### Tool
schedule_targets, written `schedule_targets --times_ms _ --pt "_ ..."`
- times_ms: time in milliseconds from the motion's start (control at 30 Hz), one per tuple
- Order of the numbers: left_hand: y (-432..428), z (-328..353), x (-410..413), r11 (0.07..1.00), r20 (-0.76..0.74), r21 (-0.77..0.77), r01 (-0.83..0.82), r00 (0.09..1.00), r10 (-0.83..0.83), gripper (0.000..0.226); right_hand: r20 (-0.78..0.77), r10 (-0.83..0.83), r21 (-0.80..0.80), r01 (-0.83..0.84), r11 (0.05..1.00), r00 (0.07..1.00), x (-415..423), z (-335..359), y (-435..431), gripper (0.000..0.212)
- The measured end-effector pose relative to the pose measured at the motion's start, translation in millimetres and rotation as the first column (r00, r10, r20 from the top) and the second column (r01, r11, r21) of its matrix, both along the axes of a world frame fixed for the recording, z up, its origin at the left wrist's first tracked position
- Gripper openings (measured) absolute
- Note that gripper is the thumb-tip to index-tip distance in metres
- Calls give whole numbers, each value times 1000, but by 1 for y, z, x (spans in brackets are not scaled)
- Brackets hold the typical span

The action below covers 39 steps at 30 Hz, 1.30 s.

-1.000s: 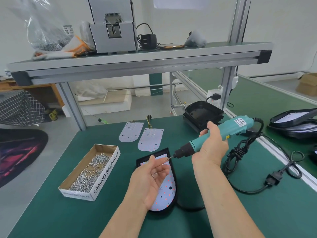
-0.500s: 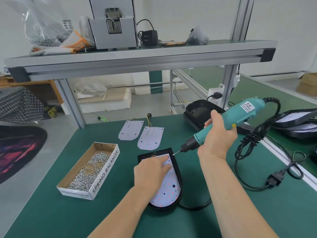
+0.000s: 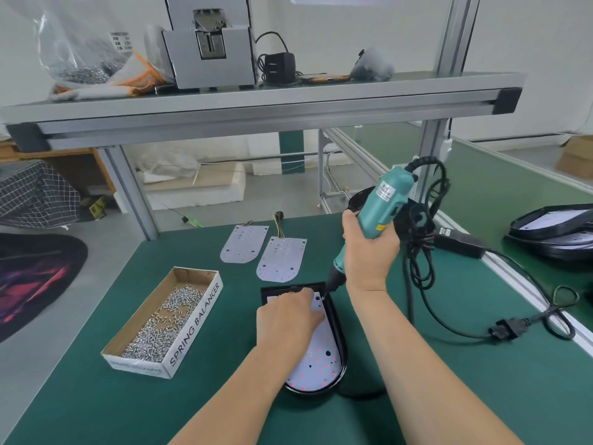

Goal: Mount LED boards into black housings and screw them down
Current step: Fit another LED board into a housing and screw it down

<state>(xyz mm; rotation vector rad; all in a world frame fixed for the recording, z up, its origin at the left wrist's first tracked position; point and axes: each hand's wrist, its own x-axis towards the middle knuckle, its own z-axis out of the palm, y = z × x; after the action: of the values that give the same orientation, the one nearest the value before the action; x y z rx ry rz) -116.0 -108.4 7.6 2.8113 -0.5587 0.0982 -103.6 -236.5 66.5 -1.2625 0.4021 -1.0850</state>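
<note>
We see a factory assembly station; a green-matted workbench (image 3: 128, 396) stands under an aluminium-profile shelf (image 3: 256, 107) that carries a grey screw feeder (image 3: 208, 49) and a bag of screws (image 3: 80, 72); a cardboard box (image 3: 195, 329) of loose screws, a corded electric screwdriver (image 3: 382, 203), spare LED boards (image 3: 280, 258) and stacked black housings (image 3: 552, 232) on the neighbouring bench show production-line work.

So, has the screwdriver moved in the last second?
Yes. Held in the right hand, the screwdriver has swung from nearly level to steep, and its tip has dropped to the far right corner of the black housing.
</note>
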Motion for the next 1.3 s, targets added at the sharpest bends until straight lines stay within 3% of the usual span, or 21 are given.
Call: schedule_targets --times_ms 200,1300 --pt "-1 1 -1 999 24 36 19 1000 -20 24 -34 17 -117 -21 993 999 13 -7 3 27" --pt "0 3 -4 999 40 -4 46 998 -46 23 -99 79 -254 -102 962 992 27 -16 11 26"
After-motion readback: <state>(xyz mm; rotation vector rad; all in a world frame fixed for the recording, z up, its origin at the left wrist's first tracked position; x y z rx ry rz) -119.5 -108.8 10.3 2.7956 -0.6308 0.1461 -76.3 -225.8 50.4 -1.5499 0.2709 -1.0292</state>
